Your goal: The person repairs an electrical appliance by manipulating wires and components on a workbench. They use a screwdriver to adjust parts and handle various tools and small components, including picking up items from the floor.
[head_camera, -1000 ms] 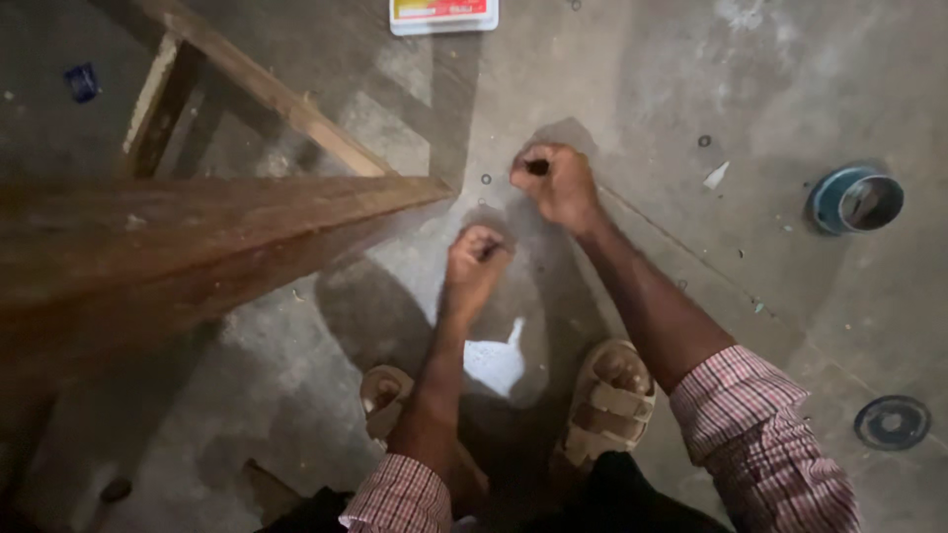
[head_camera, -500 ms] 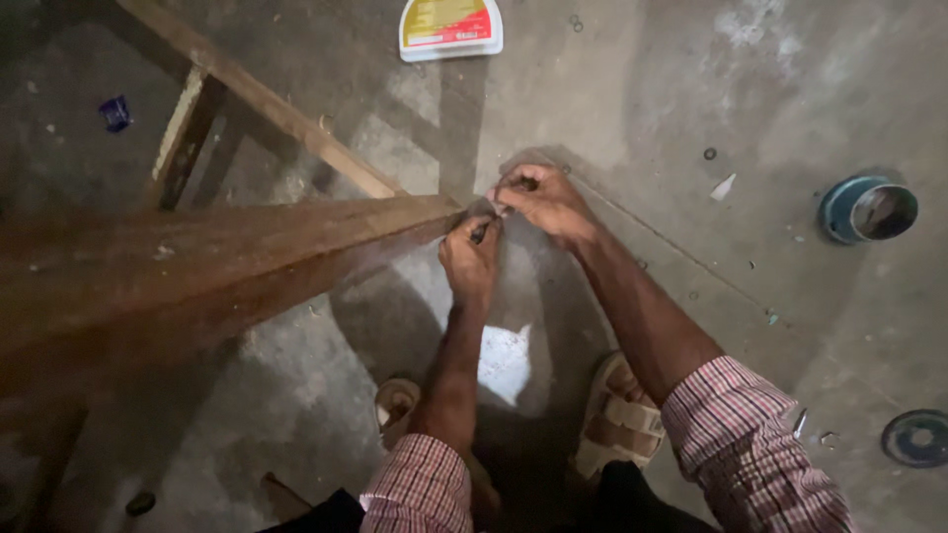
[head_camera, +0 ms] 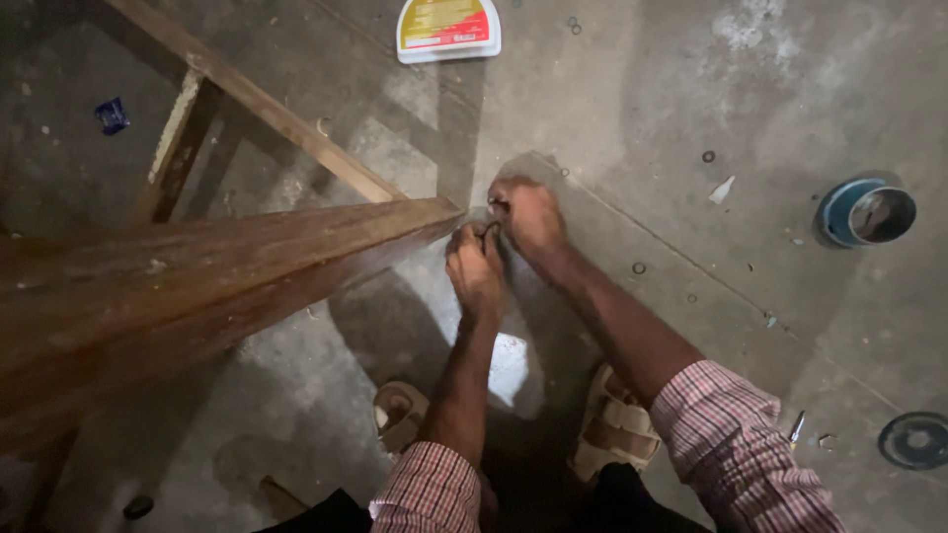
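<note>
Both hands meet at the wooden beam's point(head_camera: 227, 266) tip: left hand point(head_camera: 474, 266) and right hand point(head_camera: 528, 212) pinch something small (maybe a wire, too dark) above the concrete floor point(head_camera: 642, 118).

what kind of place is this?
Likely a carpentry workshop floor: bare grey concrete floor, long brown wooden beam, rough wooden frame, and small metal washers scattered about.

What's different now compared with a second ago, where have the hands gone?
Both hands moved left to the pointed tip of the wooden beam: the left hand and right hand now meet there, pinching something small and dark that is too small to identify. A second ago they were apart, off the beam. The beam, the blue ring and the red-and-yellow packet kept their places on the floor.
</note>
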